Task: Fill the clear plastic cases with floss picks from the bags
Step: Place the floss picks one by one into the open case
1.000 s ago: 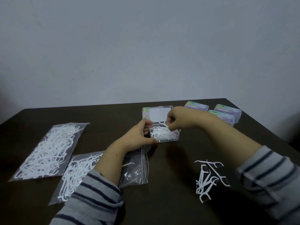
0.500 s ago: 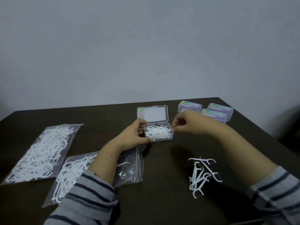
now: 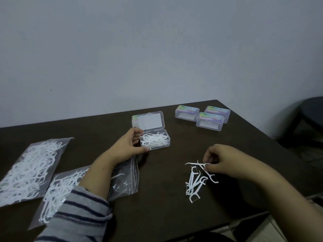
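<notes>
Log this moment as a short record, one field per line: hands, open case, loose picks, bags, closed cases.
left hand: holds the open case at its left end
right hand: pinches a floss pick at the top of the loose pile
open case: lid up, tray partly filled with floss picks
loose pile: floss picks lying on the table, right of centre
bags: full bag far left; second bag beside it, partly under the left arm
closed cases: three, lids shut, grouped at the far right of the table

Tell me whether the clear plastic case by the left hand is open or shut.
Open: the clear plastic case has its lid folded back, white floss picks exposed inside.
</notes>
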